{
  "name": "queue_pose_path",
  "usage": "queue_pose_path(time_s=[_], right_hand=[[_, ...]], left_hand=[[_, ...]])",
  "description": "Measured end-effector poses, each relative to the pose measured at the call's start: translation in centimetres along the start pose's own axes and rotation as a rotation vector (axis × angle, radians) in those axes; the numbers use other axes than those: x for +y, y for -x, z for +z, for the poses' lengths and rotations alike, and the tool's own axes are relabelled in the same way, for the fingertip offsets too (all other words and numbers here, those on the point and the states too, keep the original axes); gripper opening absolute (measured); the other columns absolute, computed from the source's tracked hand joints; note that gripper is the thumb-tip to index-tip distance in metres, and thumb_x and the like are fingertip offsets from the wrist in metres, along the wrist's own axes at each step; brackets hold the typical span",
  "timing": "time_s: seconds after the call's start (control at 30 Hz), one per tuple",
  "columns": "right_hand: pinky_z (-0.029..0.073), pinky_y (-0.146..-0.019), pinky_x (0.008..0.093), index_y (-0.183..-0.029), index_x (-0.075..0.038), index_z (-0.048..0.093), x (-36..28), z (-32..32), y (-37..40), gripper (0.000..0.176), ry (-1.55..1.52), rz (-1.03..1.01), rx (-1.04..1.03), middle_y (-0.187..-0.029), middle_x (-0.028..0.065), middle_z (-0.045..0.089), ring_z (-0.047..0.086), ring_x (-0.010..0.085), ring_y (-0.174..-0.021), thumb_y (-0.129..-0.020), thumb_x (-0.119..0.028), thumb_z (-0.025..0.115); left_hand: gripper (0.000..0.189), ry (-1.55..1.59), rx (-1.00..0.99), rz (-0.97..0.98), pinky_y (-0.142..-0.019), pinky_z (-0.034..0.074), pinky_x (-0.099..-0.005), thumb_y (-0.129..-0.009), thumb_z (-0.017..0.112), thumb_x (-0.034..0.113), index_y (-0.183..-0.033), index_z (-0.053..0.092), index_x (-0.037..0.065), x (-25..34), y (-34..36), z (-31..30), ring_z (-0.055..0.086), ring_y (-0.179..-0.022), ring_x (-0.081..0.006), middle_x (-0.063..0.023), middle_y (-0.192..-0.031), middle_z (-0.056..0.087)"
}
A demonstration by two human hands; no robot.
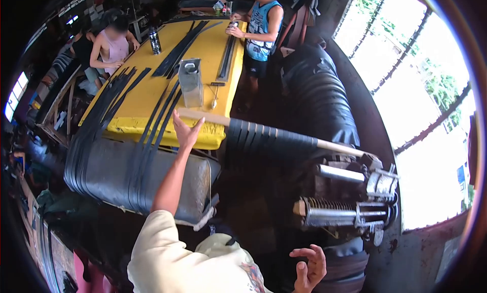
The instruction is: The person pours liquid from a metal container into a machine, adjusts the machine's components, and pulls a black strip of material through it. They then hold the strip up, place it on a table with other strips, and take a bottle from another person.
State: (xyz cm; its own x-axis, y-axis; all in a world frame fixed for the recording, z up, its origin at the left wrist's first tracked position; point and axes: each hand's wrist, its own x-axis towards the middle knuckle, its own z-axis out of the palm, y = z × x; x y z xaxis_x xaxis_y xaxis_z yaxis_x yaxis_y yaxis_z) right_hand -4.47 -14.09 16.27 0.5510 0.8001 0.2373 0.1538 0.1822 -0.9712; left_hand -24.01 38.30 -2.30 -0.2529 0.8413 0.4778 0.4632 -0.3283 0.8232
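"Near us?"
"Our right hand (310, 268), loosely curled; then rollers (342, 172) right of the yellow table (208, 55)."
"Our left hand (187, 133)?"
"Apart, fingers spread at the pole (218, 118) end, by the table's near edge; touching, we can't tell."
"Pole's axis?"
"Slants right, off the table. 1 metal can (191, 90) stands beyond, on the table."

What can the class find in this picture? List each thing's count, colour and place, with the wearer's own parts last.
Table: 1, yellow, upper middle
Strips: many, black, across table and block
Block: 1, grey, table's near end
Tin: 1, silver, on table
Container: 1, dark, on table
Tool: 1, dark head, beside tin
Pole: 1, tan, centre
Wrapping: 1, black, around pole
Machine: 1, silver, lower right
Roll: 1, black, beyond pole
Window: 1, bright, right
People: at least 3, blue, pink, dark tops, near table
Shirt: 1, cream, bottom
Left hand: 1, bare, at pole's left end, contact unclear
Right hand: 1, bare, bottom right
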Motion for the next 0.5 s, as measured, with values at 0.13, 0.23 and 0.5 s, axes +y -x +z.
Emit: queue_pose_path(time_s=[0.13,0.23,0.5], right_hand=[[0.053,-0.088,0.0303,-0.139,0.009,0.049,2.5,6.5,-6.7,0.047,0.072,0.165,-0.030,-0.109,0.0158,0.069,0.067,0.0207,-0.098,-0.096,0.001,0.066],[0.052,-0.089,0.0289,-0.140,0.008,0.048,3.1,9.9,-9.9,0.047,0.123,0.288,-0.021,-0.109,0.0143,0.069,0.066,0.0186,-0.099,-0.097,0.001,0.065],[0.053,-0.088,0.0305,-0.139,0.007,0.050,4.6,11.2,-15.3,0.044,0.356,0.329,-0.019,-0.104,0.0151,0.072,0.067,0.0189,-0.094,-0.099,-0.003,0.064]], left_hand=[[0.141,-0.146,0.160,-0.139,-0.118,0.030,-0.0496,-0.062,0.091,0.061,-0.158,0.012,-0.006,-3.6,-11.7,9.0,0.030,-0.146,-0.0443,-0.0311,-0.157,0.027],[0.148,-0.330,0.183,-0.275,-0.117,0.030,-0.0553,-0.056,0.090,0.066,-0.159,0.008,-0.004,-5.2,-15.3,14.5,0.029,-0.148,-0.0409,-0.0278,-0.160,0.025],[0.110,-0.129,0.504,0.028,-0.103,0.037,-0.0572,-0.058,0.093,0.031,-0.142,0.031,-0.003,-9.0,-17.9,17.2,0.046,-0.121,-0.0435,-0.0251,-0.131,0.047]])
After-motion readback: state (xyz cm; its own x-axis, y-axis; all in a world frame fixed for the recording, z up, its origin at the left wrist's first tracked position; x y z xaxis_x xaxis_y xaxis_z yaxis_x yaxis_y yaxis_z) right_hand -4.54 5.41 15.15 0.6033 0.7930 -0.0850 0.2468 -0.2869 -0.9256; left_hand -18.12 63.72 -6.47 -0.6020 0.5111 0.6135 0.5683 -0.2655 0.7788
